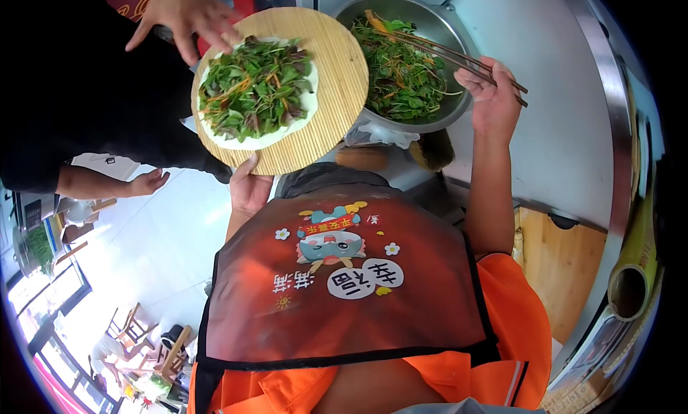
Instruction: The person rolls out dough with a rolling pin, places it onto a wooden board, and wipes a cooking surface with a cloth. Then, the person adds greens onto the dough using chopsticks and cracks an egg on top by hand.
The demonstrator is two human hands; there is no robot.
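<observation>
My left hand [251, 188] grips the near edge of a round ribbed tray [337, 77], bamboo-like in colour. On the tray lies a thin pale sheet of dough [309, 106], heaped with leafy greens and orange shreds [254, 88]. My right hand [494, 95] is closed round a pair of brown chopsticks [459, 56]. Their tips reach into a steel bowl [459, 113] and touch an orange piece [375, 21] at its far side. More mixed greens [405, 81] fill the bowl, which stands right of the tray.
Another person's hand [183, 16] is spread beside the tray's upper left, and that person's other hand [149, 183] hangs lower left. A white counter [537, 127] extends rightwards to a metal rim. A wooden board [559, 263] and a bamboo tube [634, 281] are at right.
</observation>
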